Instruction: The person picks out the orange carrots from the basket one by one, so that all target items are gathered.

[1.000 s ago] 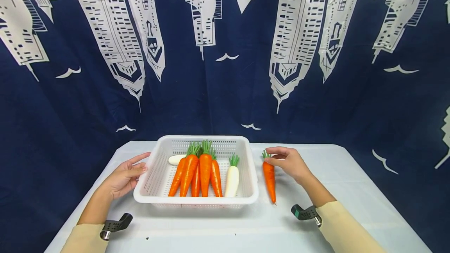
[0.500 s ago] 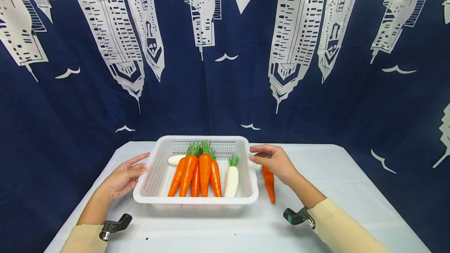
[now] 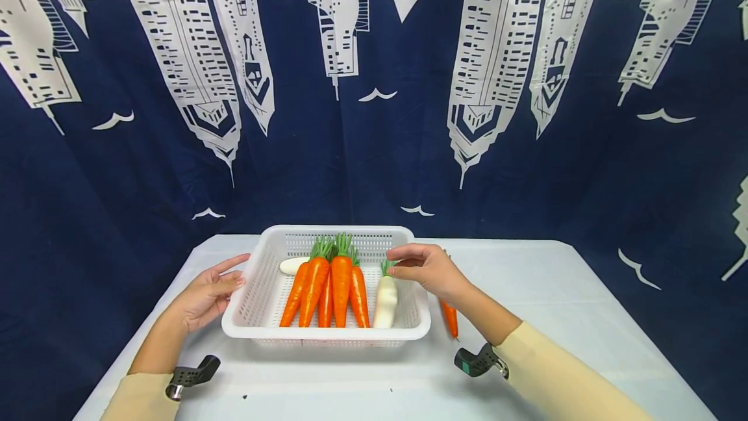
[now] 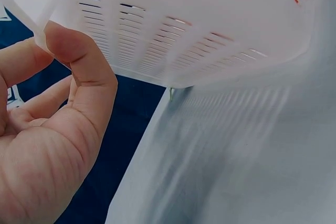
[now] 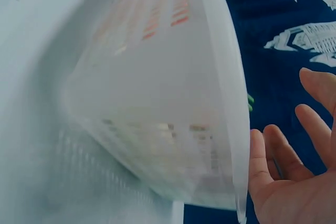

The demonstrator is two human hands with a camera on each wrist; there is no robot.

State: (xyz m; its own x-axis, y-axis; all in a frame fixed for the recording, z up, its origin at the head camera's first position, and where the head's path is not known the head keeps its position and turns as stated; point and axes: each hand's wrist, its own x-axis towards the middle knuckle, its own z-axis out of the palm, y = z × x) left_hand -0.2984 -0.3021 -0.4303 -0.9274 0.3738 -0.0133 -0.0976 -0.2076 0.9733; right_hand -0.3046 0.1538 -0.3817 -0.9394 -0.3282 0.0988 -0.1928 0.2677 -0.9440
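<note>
Basket [image 3: 326, 332], white, slotted: standing on the counter [image 3: 304, 388], its raised sides presumably keeping the contents together.

Carrots [image 3: 341, 291], five showing: lying grouped inside, leaves bunching at the far end, tips fanning toward the near wall; the overlap is probably stopping them from rolling apart.

Radish [image 3: 386, 301], white: lying inside, right of the carrots, leaves pointing to the far side, occupying its own strip of the basket.

White piece [image 3: 292, 266]: lying crosswise at the far left inside; the carrots are hiding one end, so its kind is escaping identification.

Loose carrot [image 3: 450, 320]: resting on the counter, outside, just right of the basket; the right arm [image 3: 491, 310] is partly covering it.

Left hand [image 3: 210, 291]: its fingers [image 4: 23, 59] are pinching the basket's left edge, seemingly for steadying it.

Right hand [image 3: 429, 271]: hovering over the basket's right side, at the radish's leaves; its fingers [image 5: 315, 129] are spreading loosely, gripping nothing visible. Whether they are touching the leaves, the views are not settling.
</note>
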